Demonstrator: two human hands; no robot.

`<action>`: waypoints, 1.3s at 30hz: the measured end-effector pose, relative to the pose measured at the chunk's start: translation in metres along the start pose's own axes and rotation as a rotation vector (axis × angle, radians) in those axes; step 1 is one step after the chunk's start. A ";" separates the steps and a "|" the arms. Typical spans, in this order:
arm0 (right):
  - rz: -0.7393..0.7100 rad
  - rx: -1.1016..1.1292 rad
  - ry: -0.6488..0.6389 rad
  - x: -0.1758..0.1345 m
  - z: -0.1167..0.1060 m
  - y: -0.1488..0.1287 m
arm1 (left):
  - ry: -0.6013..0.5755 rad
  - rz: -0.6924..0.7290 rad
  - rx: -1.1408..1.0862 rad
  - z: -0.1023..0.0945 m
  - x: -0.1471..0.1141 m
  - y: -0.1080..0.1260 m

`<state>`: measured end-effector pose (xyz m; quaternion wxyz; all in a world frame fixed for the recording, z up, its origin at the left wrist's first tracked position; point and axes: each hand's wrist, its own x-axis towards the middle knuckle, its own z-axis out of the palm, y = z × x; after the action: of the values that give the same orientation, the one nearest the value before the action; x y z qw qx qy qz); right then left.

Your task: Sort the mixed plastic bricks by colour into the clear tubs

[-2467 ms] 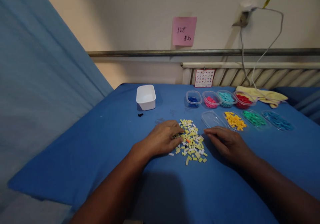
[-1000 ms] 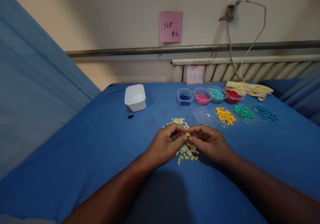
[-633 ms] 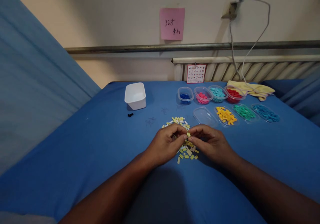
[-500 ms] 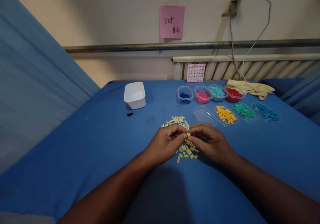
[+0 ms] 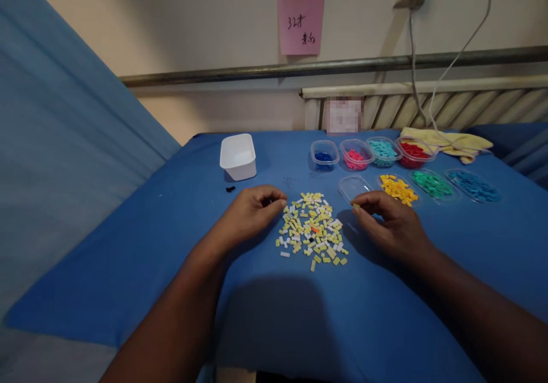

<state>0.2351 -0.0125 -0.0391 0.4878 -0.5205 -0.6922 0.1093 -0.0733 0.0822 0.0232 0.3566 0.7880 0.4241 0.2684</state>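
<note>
A loose pile of small building bricks, mostly pale yellow and white, lies on the blue cloth between my hands. One orange brick stands out near its middle. At the pile's left edge, my left hand is closed, thumb against forefinger; what it pinches, if anything, is too small to make out. My right hand is raised to the right of the pile, beside the clear lid. Its thumb and forefinger pinch a tiny yellow brick.
A white tub stands at the back left, with a small black piece before it. Clear containers of dark blue, pink, turquoise and red bricks line the back right. Yellow, green and blue bricks lie in front. Behind is a yellow cloth.
My hands were together over the pile, with a small yellow brick between their fingertips. They have moved apart, left and right, uncovering the pile. The view has shifted slightly.
</note>
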 end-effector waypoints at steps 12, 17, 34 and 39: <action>-0.107 0.042 -0.284 -0.007 0.006 -0.013 | -0.428 0.084 0.290 -0.005 -0.008 -0.003; -0.139 0.028 -0.291 -0.010 0.007 -0.012 | -0.433 0.027 0.303 -0.005 -0.010 -0.006; -0.121 0.012 -0.301 -0.013 0.005 -0.009 | -0.436 0.150 0.372 -0.002 -0.013 0.002; -0.126 0.002 -0.281 -0.014 0.006 -0.006 | -0.439 0.077 0.428 0.002 -0.016 0.007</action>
<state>0.2258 -0.0249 -0.0461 0.3927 -0.4550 -0.7849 0.1506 -0.0766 0.0646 0.0260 0.2552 0.8998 0.3537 0.0097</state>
